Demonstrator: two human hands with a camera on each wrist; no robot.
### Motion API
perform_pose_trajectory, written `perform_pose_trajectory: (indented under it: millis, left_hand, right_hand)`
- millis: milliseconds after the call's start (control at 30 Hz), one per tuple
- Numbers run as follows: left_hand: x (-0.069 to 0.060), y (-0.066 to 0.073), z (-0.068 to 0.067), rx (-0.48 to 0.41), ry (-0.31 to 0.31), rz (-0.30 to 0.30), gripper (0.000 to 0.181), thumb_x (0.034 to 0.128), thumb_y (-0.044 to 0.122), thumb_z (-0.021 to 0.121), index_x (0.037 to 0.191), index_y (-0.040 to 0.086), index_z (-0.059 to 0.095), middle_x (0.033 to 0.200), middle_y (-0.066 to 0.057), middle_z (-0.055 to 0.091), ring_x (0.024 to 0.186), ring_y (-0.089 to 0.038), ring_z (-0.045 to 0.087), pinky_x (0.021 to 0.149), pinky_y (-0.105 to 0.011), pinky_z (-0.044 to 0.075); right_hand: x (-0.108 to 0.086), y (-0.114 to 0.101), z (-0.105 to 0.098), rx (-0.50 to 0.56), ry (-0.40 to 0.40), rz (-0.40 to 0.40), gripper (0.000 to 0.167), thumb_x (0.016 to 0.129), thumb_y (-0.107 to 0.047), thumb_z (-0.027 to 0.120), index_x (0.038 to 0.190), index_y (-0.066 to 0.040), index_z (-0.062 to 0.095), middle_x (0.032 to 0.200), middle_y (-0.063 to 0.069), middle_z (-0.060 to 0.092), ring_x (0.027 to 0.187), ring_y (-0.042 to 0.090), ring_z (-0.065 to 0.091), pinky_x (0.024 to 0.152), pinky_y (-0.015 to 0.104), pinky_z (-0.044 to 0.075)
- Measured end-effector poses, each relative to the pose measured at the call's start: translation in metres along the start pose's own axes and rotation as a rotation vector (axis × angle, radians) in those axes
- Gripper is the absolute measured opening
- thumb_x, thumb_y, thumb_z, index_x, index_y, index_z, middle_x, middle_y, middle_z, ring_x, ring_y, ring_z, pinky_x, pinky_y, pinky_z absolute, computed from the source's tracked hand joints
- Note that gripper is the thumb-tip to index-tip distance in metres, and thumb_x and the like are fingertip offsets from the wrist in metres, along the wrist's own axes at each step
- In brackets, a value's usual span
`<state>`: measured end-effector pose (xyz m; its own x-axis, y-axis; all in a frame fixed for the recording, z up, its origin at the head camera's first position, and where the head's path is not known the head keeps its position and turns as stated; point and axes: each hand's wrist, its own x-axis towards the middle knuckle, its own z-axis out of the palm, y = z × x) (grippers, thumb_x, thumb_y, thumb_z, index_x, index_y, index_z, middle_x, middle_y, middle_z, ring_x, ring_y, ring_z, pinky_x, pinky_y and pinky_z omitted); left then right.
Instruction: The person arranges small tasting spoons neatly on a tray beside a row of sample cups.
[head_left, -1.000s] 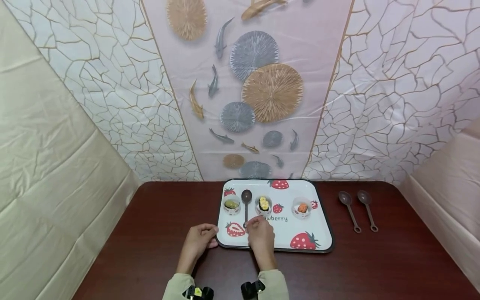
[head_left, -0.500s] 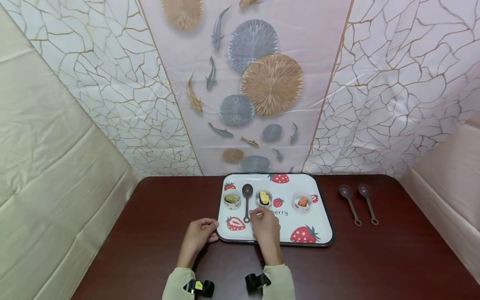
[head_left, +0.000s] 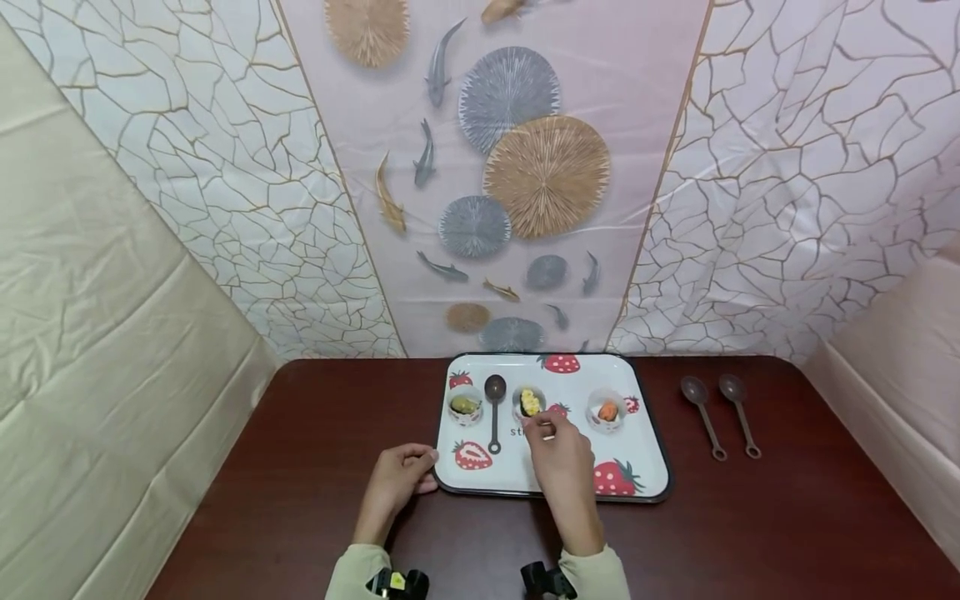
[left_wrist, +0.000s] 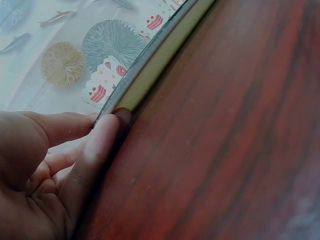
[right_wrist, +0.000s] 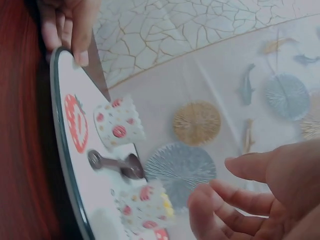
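Head: left hand (head_left: 403, 473) pinches tray (head_left: 512, 477) at left edge. Right hand (head_left: 564, 468) hovers over tray near middle cup (head_left: 518, 410), fingers bent. Along tray, left to right: left cup (head_left: 467, 421) with green food (head_left: 464, 406), spoon (head_left: 494, 412), middle cup with yellow food (head_left: 529, 402), right cup (head_left: 606, 427) with orange food (head_left: 608, 411). Two more spoons (head_left: 693, 389) lie on table (head_left: 300, 433), right of tray.

Left wrist: thumb and fingers grip tray rim.

Right wrist: right hand holds nothing, narrow gap between thumb and fingers; spoon lies between left cup and middle cup.
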<state>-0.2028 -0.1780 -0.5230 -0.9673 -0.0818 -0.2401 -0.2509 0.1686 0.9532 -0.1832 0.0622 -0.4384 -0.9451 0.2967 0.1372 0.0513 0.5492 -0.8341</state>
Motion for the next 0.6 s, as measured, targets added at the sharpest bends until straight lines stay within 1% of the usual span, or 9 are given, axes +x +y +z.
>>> perform_pose_trajectory:
  millis: [100, 167, 233, 300, 400, 500, 600]
  left_hand:
    - [-0.001, 0.000, 0.001, 0.002, 0.000, 0.010, 0.031, 0.1021, 0.015, 0.071, 0.122, -0.008, 0.071, 0.089, -0.011, 0.072, 0.067, -0.013, 0.069, 0.065, -0.029, 0.066]
    - [-0.001, 0.001, 0.001, 0.000, -0.004, 0.013, 0.032, 0.1022, 0.016, 0.071, 0.123, -0.009, 0.071, 0.089, -0.011, 0.072, 0.067, -0.013, 0.069, 0.065, -0.030, 0.066]
    - [-0.003, 0.002, 0.001, 0.001, -0.010, 0.013, 0.032, 0.1024, 0.016, 0.071, 0.123, -0.009, 0.070, 0.089, -0.011, 0.072, 0.067, -0.013, 0.069, 0.065, -0.030, 0.066]
    - [-0.004, 0.002, 0.001, -0.003, -0.014, 0.005, 0.032, 0.1026, 0.015, 0.071, 0.123, -0.009, 0.070, 0.089, -0.011, 0.073, 0.066, -0.013, 0.070, 0.065, -0.030, 0.066]
    - [-0.004, 0.003, 0.000, 0.000, -0.013, -0.001, 0.032, 0.1030, 0.015, 0.070, 0.123, -0.009, 0.070, 0.088, -0.011, 0.073, 0.066, -0.013, 0.070, 0.066, -0.029, 0.066]
    - [-0.003, 0.003, 0.000, -0.003, -0.002, 0.001, 0.031, 0.1027, 0.015, 0.070, 0.123, -0.009, 0.071, 0.087, -0.010, 0.072, 0.067, -0.013, 0.069, 0.065, -0.029, 0.066]
    - [-0.003, 0.002, 0.000, -0.007, 0.003, 0.004, 0.031, 0.1025, 0.015, 0.071, 0.122, -0.009, 0.071, 0.088, -0.010, 0.072, 0.067, -0.013, 0.069, 0.065, -0.028, 0.066]
  right_hand:
    - [-0.001, 0.002, -0.010, -0.022, -0.001, -0.009, 0.016, 0.100, -0.017, 0.070, 0.103, -0.003, 0.078, 0.090, 0.009, 0.077, 0.086, 0.029, 0.073, 0.064, 0.037, 0.054]
    - [-0.002, 0.003, -0.016, -0.031, 0.002, -0.025, 0.016, 0.100, -0.018, 0.071, 0.103, -0.003, 0.077, 0.090, 0.009, 0.077, 0.087, 0.028, 0.073, 0.066, 0.037, 0.055]
    - [-0.003, 0.004, -0.024, -0.034, -0.001, -0.035, 0.016, 0.100, -0.017, 0.072, 0.106, -0.003, 0.076, 0.091, 0.009, 0.076, 0.088, 0.028, 0.073, 0.068, 0.037, 0.055]
    - [-0.003, 0.005, -0.031, -0.040, -0.007, -0.038, 0.018, 0.099, -0.016, 0.072, 0.110, -0.003, 0.076, 0.094, 0.009, 0.076, 0.092, 0.029, 0.072, 0.073, 0.041, 0.056]
    - [-0.004, 0.006, -0.042, -0.061, -0.027, -0.029, 0.024, 0.100, -0.016, 0.072, 0.118, -0.001, 0.074, 0.107, 0.016, 0.076, 0.103, 0.035, 0.071, 0.082, 0.050, 0.057]
    - [-0.003, 0.009, -0.053, -0.088, -0.051, -0.027, 0.032, 0.101, -0.018, 0.072, 0.126, 0.002, 0.070, 0.122, 0.023, 0.072, 0.117, 0.042, 0.067, 0.093, 0.060, 0.054]
    - [-0.004, 0.012, -0.065, -0.120, -0.067, -0.030, 0.041, 0.101, -0.019, 0.071, 0.132, 0.005, 0.065, 0.130, 0.028, 0.067, 0.125, 0.047, 0.061, 0.099, 0.065, 0.051]
